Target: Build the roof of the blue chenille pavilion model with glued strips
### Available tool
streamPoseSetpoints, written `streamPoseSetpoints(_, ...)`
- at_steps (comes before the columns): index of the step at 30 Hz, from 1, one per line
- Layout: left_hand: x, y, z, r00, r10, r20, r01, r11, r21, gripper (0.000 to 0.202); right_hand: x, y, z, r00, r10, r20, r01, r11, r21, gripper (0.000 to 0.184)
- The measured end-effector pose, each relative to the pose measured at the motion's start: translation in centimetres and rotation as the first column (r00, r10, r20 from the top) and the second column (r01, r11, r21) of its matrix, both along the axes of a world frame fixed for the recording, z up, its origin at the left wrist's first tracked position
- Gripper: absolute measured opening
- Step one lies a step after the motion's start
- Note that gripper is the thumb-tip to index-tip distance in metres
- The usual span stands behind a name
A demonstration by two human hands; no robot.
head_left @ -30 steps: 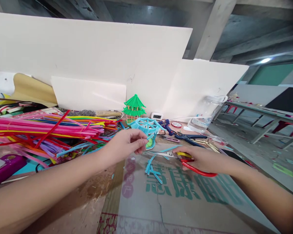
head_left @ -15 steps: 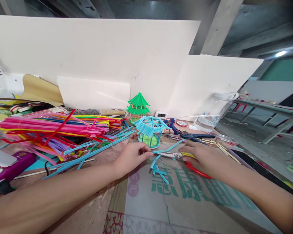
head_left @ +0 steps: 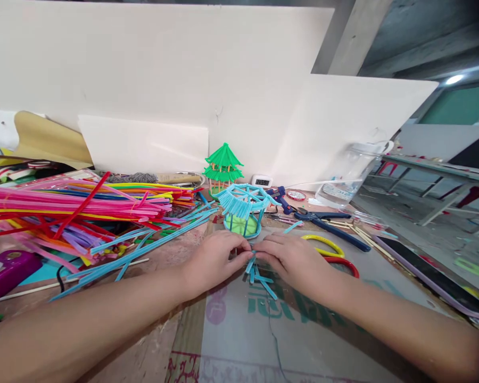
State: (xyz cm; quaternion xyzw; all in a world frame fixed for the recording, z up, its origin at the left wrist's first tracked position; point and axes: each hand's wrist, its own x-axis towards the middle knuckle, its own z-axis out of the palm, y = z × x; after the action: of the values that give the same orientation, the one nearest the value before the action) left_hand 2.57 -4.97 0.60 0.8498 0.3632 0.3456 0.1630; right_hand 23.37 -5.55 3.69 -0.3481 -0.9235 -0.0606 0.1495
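Note:
My left hand (head_left: 219, 260) and my right hand (head_left: 291, 260) meet with their fingertips pinched on a short blue pipe cleaner piece, mostly hidden by the fingers. Just below them lie several cut blue pipe cleaner pieces (head_left: 259, 279). Behind the fingers stands a small round pavilion (head_left: 241, 205) of blue pipe cleaners with a light green base; its roof is covered on the left and front, with bare spokes elsewhere. Scissors with a yellow and a red handle (head_left: 330, 247) rest on the board beside my right hand, their blades hidden behind it.
Bundled coloured pipe cleaners (head_left: 75, 205) fill the left side. A green tiered model (head_left: 224, 167) stands behind the pavilion, near a small digital clock (head_left: 262, 181). Blue-handled pliers (head_left: 333, 226), a glue gun (head_left: 281, 199), a clear jug (head_left: 343, 175) and a phone (head_left: 431, 279) lie rightward.
My right hand has let go of the scissors, which now lie on the board, and has moved left to my left hand's fingertips. The view has shifted slightly.

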Motion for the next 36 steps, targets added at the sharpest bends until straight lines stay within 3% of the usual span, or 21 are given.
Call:
streamPoseSetpoints(4, 0.1, 0.0, 0.0, 0.999, -0.04, -0.018, 0.041, 0.999, 0.03, 0.017, 0.9, -0.3, -0.9, 0.991, -0.032, -0.128, 0.02, 0.995, -0.094, 0.028)
streamPoseSetpoints(10, -0.1, 0.1, 0.2, 0.984, -0.035, -0.176, 0.037, 0.999, 0.008, 0.041, 2.4, -1.0, -1.7, 0.961, -0.155, -0.231, 0.091, 0.96, -0.264, 0.029)
streamPoseSetpoints(15, -0.9, 0.5, 1.4, 0.94, -0.096, -0.329, 0.111, 0.993, 0.028, 0.037, 2.2, -0.6, -2.0, 0.959, -0.126, -0.254, 0.073, 0.975, -0.21, 0.03)
streamPoseSetpoints(18, -1.2, 0.8, 2.0, 0.922, -0.1, -0.373, 0.115, 0.993, 0.016, 0.047, 2.0, -0.5, -2.0, 0.967, -0.107, -0.23, 0.068, 0.983, -0.172, 0.03)
streamPoseSetpoints(22, -1.4, 1.0, 2.1, 0.934, -0.051, -0.354, 0.03, 0.997, -0.065, 0.066, 2.4, -0.2, -2.0, 0.979, -0.103, -0.179, 0.077, 0.986, -0.145, 0.03)
streamPoseSetpoints(30, -1.7, 1.7, 1.6, 0.953, -0.025, -0.3, -0.013, 0.992, -0.126, 0.072, 3.2, 0.7, -1.5, 0.967, -0.214, -0.136, 0.191, 0.968, -0.165, 0.032)
streamPoseSetpoints(33, -1.9, 1.9, 2.3, 0.983, -0.005, -0.183, -0.057, 0.942, -0.331, 0.071, 3.4, 1.0, -1.5, 0.96, -0.229, -0.159, 0.199, 0.963, -0.183, 0.031)
streamPoseSetpoints(36, -1.9, 1.5, 3.8, 0.998, -0.042, 0.039, 0.055, 0.9, -0.433, 0.066, 3.6, 1.3, -1.6, 0.929, -0.26, -0.263, 0.202, 0.953, -0.228, 0.026)
